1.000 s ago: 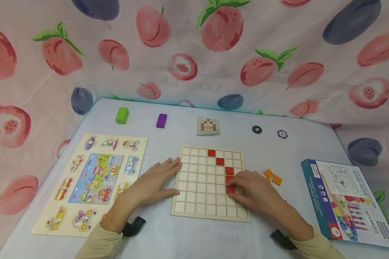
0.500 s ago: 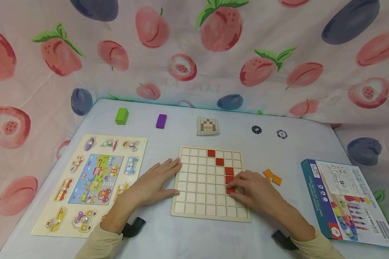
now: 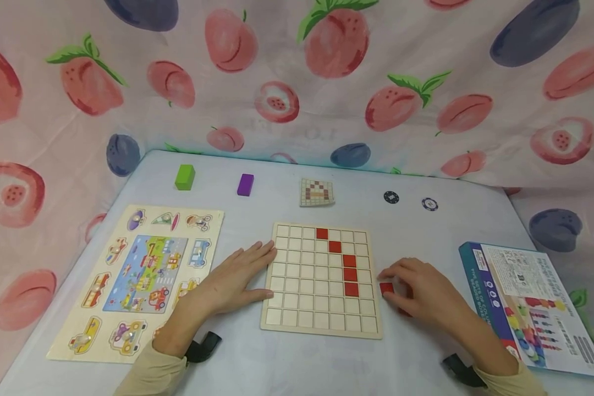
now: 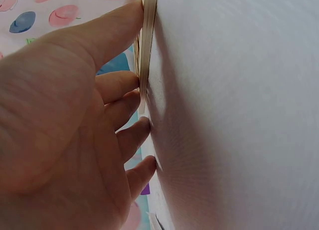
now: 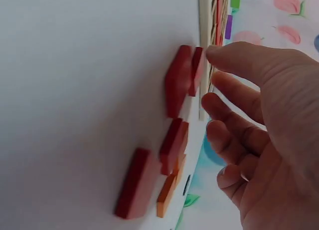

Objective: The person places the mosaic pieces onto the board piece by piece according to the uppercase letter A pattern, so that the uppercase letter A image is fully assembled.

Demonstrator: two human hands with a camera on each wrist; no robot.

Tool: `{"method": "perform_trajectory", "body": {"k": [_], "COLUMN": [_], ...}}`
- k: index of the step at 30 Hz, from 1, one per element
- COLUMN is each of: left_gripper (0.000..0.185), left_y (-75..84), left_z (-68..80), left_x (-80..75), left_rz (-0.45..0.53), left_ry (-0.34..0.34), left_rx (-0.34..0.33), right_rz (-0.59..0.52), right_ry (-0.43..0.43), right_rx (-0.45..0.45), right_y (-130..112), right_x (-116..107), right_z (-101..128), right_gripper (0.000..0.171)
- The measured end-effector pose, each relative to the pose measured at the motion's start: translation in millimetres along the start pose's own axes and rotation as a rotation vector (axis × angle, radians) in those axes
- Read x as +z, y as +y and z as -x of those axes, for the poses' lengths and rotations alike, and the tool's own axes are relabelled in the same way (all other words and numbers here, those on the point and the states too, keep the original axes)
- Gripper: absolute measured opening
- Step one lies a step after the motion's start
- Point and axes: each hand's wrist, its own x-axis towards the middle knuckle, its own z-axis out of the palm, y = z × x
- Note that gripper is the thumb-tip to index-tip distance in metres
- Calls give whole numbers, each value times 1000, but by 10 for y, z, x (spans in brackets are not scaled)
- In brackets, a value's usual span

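Observation:
A wooden grid board [image 3: 297,286] lies in the middle of the table, with several red tiles [image 3: 350,274] set in a diagonal-then-straight line. My left hand [image 3: 237,275] lies flat with straight fingers against the board's left edge [image 4: 148,40]. My right hand [image 3: 418,291] hovers just right of the board over loose red tiles [image 5: 174,137]. Its fingers are loosely curved. One red tile [image 3: 386,287] lies between forefinger and thumb, and in the right wrist view the thumb tip touches it [image 5: 197,70]. An orange tile [image 5: 167,195] lies under that hand.
A vehicle peg puzzle [image 3: 138,280] lies left of the board. At the back stand a green block [image 3: 185,176], a purple block [image 3: 245,184], a pattern card [image 3: 317,192] and two chips [image 3: 391,197]. A printed box [image 3: 524,308] sits at the right edge.
My right hand left the board, where a fifth red tile now sits, and moved right to the loose tiles. The left hand has stayed put.

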Motion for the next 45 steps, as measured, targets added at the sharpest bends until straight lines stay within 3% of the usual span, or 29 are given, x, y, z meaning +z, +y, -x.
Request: {"method": "perform_trajectory", "body": {"k": [6, 11, 19, 31, 45], "left_gripper": [84, 84, 84, 84, 84], "left_y": [-6, -11, -11, -45, -36], "left_z": [11, 13, 7, 21, 7], "left_x": [0, 1, 1, -37, -24], "left_rz": [1, 8, 13, -19, -1], "left_ry": [5, 7, 1, 1, -15], "left_rx": [1, 0, -6, -2, -18], "right_rz": [18, 56, 41, -29, -31], "right_ry": [-26, 5, 81, 149, 9], "right_rx": [4, -17, -55, -169, -183], "right_y": [32, -10, -217, -497, -877], "right_x": [21, -5, -63, 62, 115], "right_z": [11, -53, -276, -627, -1086], "right_gripper": [33, 29, 33, 29, 32]}}
